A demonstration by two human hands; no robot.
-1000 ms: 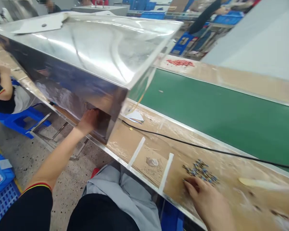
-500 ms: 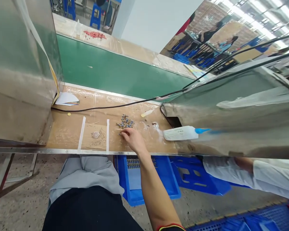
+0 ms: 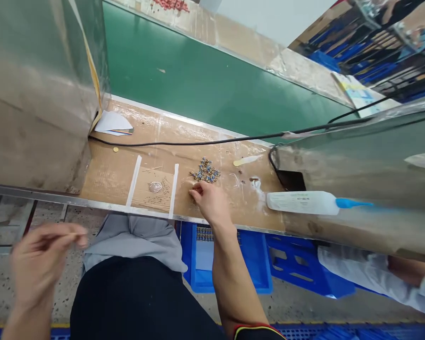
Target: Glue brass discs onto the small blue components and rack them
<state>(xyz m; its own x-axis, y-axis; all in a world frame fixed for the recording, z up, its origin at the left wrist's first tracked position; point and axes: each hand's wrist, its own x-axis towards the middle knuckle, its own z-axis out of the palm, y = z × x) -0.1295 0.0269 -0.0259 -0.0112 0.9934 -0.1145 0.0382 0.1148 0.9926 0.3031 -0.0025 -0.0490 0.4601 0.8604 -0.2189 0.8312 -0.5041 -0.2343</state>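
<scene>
Lower left of frame, left hand (image 3: 42, 257) pinching thin stick (image 3: 74, 234), long axis pointing right.
Right hand (image 3: 210, 203) on cardboard-topped bench (image 3: 106, 179) just below beaded parts (image 3: 205, 170), grip unclear; blue crate (image 3: 233, 285) under bench holds similar parts (image 3: 204, 234).

A factory workshop floor, shown by the green conveyor belt (image 3: 198, 71).

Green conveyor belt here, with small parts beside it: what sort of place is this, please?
Probably a factory assembly line: a green conveyor belt runs beside a cardboard-covered bench edge holding a pile of small blue-and-gold parts, and a blue plastic crate sits below.
</scene>
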